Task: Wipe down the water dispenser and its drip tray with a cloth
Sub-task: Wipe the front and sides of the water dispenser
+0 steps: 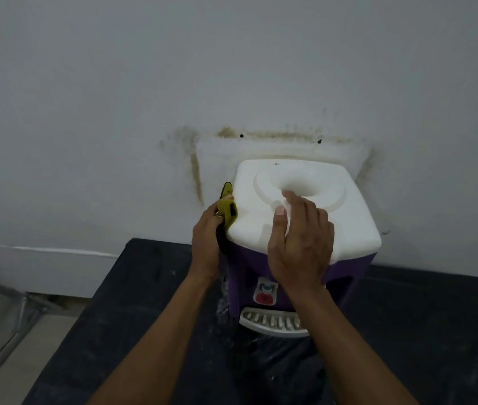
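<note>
Cloth (227,210) gripped in left hand (207,229) fingers at the top left edge of the dispenser (348,223), right hand (302,244) fingers loose and flat on top of it — dispenser upright on a dark table (421,331), back near the wall (115,83), drip tray (269,321) facing the person, tabletop showing either side.

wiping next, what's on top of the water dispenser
The right hand rests on the water dispenser, fingers at its empty bottle well, hiding part of the top. The left hand holds the cloth at its left edge.
</note>
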